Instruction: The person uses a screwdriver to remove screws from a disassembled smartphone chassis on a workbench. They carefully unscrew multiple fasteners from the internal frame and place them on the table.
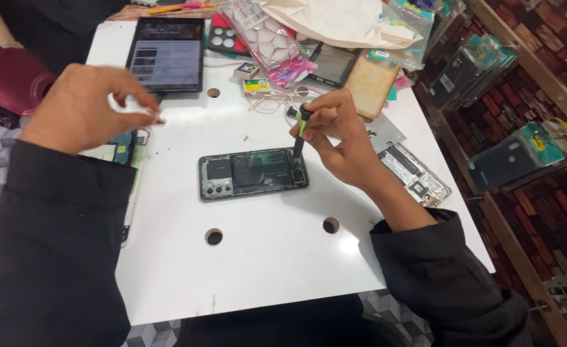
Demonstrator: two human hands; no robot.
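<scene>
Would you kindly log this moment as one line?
right hand: green-black screwdriver on opened black phone | left hand: raised, pinching small white piece

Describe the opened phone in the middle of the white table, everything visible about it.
The opened phone lies flat, lengthwise across the white table, back cover off. Its dark, glossy inside shows a large black central block, likely the battery, camera lenses at the left end and green-tinted patches. The right hand holds a green-and-black screwdriver upright, tip on the phone's right end. The left hand is away from it.
</scene>
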